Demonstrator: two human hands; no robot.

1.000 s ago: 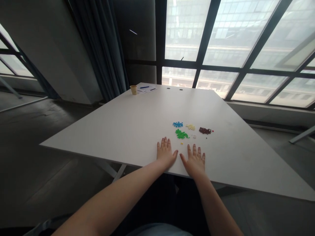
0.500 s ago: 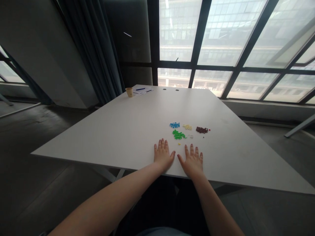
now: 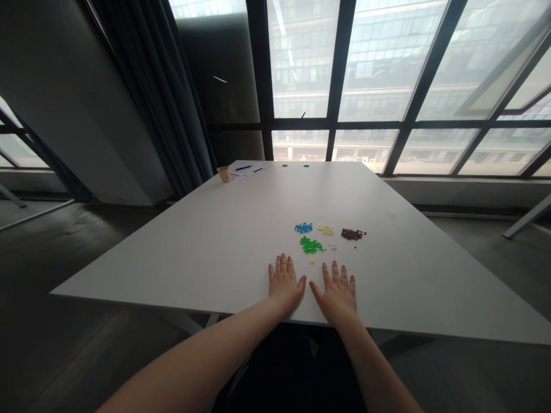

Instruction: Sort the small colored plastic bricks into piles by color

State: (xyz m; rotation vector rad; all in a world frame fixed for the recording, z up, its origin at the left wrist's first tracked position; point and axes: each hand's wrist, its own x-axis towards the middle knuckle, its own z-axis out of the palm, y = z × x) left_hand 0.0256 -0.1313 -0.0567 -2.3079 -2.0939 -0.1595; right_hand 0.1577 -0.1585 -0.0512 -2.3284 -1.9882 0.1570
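My left hand [image 3: 283, 283] and my right hand [image 3: 337, 291] lie flat, palms down, side by side on the near edge of a white table [image 3: 206, 241], fingers spread, holding nothing. Just beyond the fingertips sit small heaps of beads sorted by colour: green [image 3: 310, 245], blue [image 3: 303, 228], pale yellow [image 3: 326, 230] and dark brown [image 3: 352, 234]. A few white beads [image 3: 333, 248], one yellow bead [image 3: 312, 262] and a red one [image 3: 365, 233] lie loose among them.
At the table's far left corner stand a small paper cup [image 3: 223, 174] and papers with a blue pen [image 3: 244, 168]. Two dark round holes [image 3: 295, 166] mark the far edge. Large windows and a dark curtain [image 3: 163, 97] rise behind; dark floor surrounds the table.
Both hands stay flat in place. The camera has tilted up a little, so the table and beads sit lower in the picture and more window shows.
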